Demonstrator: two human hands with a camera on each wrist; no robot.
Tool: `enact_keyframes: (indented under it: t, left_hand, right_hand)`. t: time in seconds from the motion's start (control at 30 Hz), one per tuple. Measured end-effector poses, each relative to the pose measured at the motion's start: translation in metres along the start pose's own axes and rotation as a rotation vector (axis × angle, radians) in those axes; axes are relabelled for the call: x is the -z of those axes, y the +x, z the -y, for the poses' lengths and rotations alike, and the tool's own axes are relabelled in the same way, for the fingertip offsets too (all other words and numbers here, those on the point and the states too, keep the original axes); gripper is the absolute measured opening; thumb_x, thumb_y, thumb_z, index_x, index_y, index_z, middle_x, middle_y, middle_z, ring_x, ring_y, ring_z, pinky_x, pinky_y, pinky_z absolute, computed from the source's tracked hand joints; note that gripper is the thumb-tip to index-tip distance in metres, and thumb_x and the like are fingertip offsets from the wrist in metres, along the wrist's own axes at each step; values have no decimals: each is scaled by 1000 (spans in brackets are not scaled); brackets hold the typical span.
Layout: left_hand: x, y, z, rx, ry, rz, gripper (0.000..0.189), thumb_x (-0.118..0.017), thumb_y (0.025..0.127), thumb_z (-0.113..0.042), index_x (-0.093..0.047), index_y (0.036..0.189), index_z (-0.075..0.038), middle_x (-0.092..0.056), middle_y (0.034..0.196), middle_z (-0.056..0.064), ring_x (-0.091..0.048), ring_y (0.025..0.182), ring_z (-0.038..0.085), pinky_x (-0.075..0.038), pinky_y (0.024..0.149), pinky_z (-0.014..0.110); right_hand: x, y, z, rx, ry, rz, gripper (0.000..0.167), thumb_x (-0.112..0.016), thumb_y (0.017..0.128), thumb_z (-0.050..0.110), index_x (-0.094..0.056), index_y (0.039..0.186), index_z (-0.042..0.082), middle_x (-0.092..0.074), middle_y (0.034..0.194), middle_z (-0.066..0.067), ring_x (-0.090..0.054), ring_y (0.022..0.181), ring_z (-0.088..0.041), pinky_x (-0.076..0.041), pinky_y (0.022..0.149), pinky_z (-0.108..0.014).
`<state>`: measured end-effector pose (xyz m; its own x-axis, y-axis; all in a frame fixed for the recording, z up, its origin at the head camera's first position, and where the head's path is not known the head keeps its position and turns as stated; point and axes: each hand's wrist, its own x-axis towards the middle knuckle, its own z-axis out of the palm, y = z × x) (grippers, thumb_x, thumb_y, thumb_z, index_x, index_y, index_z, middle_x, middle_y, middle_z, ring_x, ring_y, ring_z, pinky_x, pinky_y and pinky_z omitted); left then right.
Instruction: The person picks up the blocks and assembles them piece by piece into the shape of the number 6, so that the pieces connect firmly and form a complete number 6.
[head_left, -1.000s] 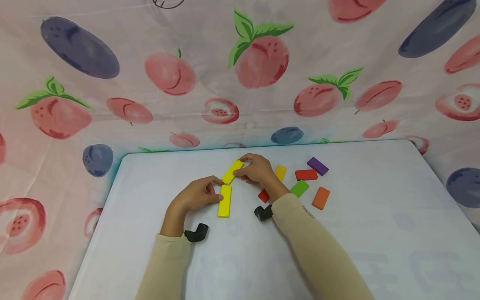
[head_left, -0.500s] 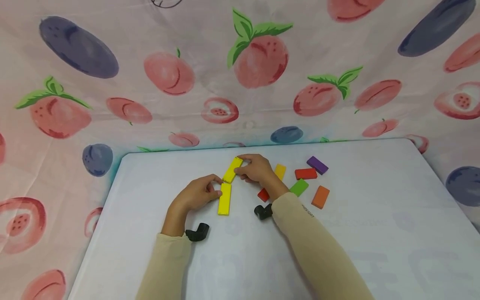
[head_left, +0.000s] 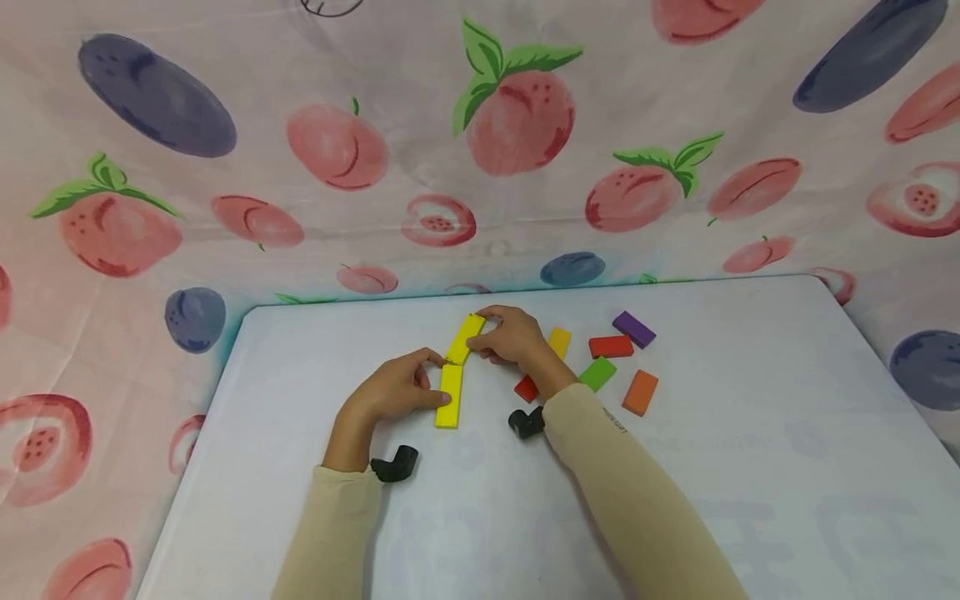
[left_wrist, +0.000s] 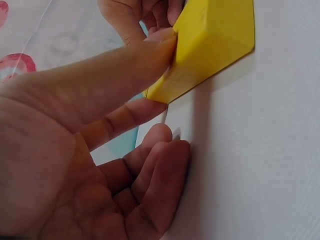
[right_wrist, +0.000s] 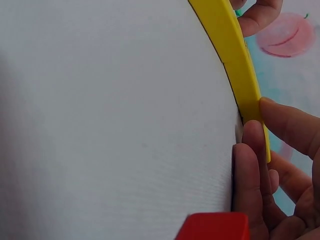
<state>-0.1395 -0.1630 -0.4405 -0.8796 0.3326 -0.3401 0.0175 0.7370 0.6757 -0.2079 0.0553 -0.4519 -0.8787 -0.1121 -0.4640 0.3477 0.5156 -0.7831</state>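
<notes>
Two flat yellow blocks lie end to end on the white table (head_left: 300,350), meeting at a slight angle. My left hand (head_left: 393,387) holds the near yellow block (head_left: 449,408), its thumb on the block and its index finger by the joint. In the left wrist view, that block (left_wrist: 215,45) sits between thumb and index finger while the other fingers curl beneath. Beyond it, my right hand (head_left: 513,337) pinches the far yellow block (head_left: 465,340) between thumb and index finger. The right wrist view shows both yellow blocks as one bent strip (right_wrist: 235,65), with fingers at its edge.
Right of the hands lie a yellow-orange block (head_left: 559,342), a red block (head_left: 611,347), a purple block (head_left: 634,329), a green block (head_left: 598,374) and an orange block (head_left: 641,392). Another red block (head_left: 527,389) is partly behind the right wrist. A fruit-print cloth (head_left: 420,108) rises behind the table.
The far yellow block has turned slightly more in line with the near one, and their ends have come closer. My left thumb has shifted further onto the near block.
</notes>
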Motion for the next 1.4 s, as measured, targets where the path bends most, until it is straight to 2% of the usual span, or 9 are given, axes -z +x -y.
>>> enact_keyframes:
  t: [0.3,0.53,1.4]
  left_hand:
    - [-3,2,0,-3,35,-4,50,-79,90,-32,-61,134,-19,-58,80,3,-51,69,18,-40,64,30]
    - [-4,2,-2,21,45,-15,49,-78,90,-33,-61,134,-20,-57,79,3,-51,68,19,-39,64,30]
    - [-5,2,-4,43,81,-15,48,-78,91,-35,-58,131,-18,-57,81,4,-51,69,19,-39,64,30]
  right_hand:
    - [0,0,-1,16,-46,-11,59,-84,85,36,-52,132,22,-71,78,-6,-60,59,-17,-53,59,-22]
    - [-2,1,-3,51,-91,-22,60,-84,84,37,-52,132,22,-71,76,-5,-61,60,-16,-53,61,-23]
    - [-1,2,-1,15,-84,-40,61,-86,83,38,-52,132,23,-72,77,-6,-61,58,-17,-53,59,-21]
